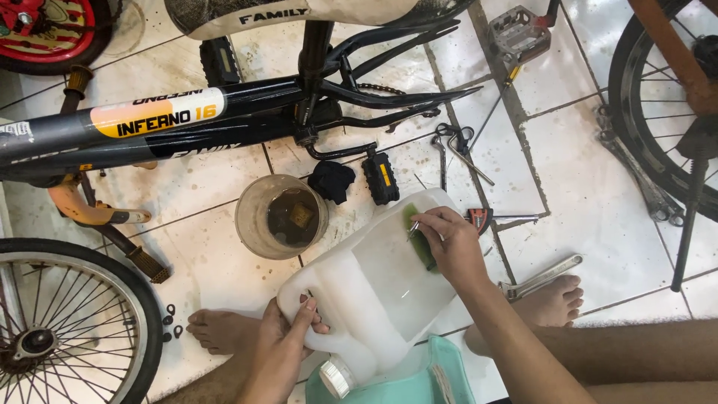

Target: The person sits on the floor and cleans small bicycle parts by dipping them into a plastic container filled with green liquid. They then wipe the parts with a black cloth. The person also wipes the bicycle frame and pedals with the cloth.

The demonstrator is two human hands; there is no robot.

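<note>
A white translucent plastic jug (374, 288) lies on its side on the tiled floor, its capped neck toward me. My left hand (288, 340) grips its handle end. My right hand (449, 243) rests on the jug's far end, pinching a small thin metal piece (413, 228) over a green patch on the jug wall. A round clear tub (281, 217) with dark liquid and a small part in it stands just left of the jug.
A black bicycle frame (172, 120) lies across the top, with a pedal (380, 178) and black rag (330, 179) beside it. Wheels sit at left (67, 322) and right (658, 112). Wrenches (542, 277), pliers (456, 146), a teal tray (441, 378) and my bare feet surround the jug.
</note>
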